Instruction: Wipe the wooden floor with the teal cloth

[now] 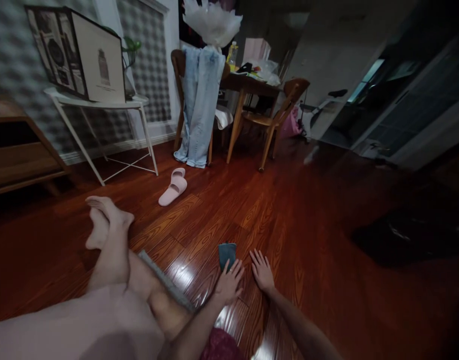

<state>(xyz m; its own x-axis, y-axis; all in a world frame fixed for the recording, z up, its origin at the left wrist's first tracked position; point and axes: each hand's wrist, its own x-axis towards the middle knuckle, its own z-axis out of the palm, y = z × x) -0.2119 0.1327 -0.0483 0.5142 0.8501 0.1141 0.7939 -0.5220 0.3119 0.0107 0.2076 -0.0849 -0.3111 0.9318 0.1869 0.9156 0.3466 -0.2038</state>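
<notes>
A small folded dark teal cloth (226,253) lies on the red-brown wooden floor (282,210) in front of me. My left hand (229,282) rests flat beside it, fingers spread, with the fingertips touching the cloth's near edge. My right hand (262,271) lies flat on the bare floor just to the right of the cloth, fingers spread, holding nothing. My bare legs (112,250) stretch out to the left, crossed at the ankles.
A pink slipper (173,187) lies on the floor ahead. A white side table (101,105) with framed pictures stands at the left wall. Jeans (201,100) hang over a wooden chair by a cluttered dining table (252,82). A dark heap (409,235) lies at the right.
</notes>
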